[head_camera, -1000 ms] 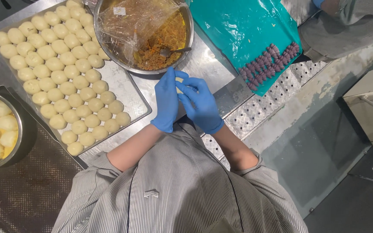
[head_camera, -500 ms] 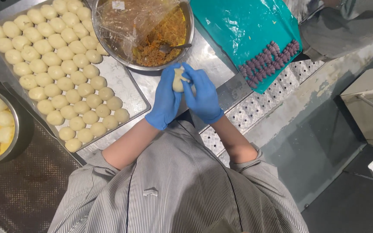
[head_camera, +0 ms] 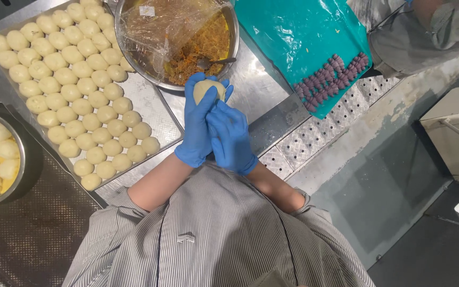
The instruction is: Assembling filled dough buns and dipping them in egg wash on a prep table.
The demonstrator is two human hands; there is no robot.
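Left blue-gloved hand cups a pale, soft round dough piece, fingers curled around it, held above the steel bench's middle by the metal filling bowl. Right blue-gloved hand presses fingers against its side. Dough looks light, pliable, easily dented; likely best cradled from beneath, not pinched.

Both gloved hands meet in front of the chest, forearms bare.

The left hand, in a blue glove, reaches forward with fingers curled up and closed around what it cups at the tips. The right hand, also gloved blue, lies just beside and touching it, fingers pressing in from the side. Both forearms angle inward from rolled striped sleeves, wrists close together.
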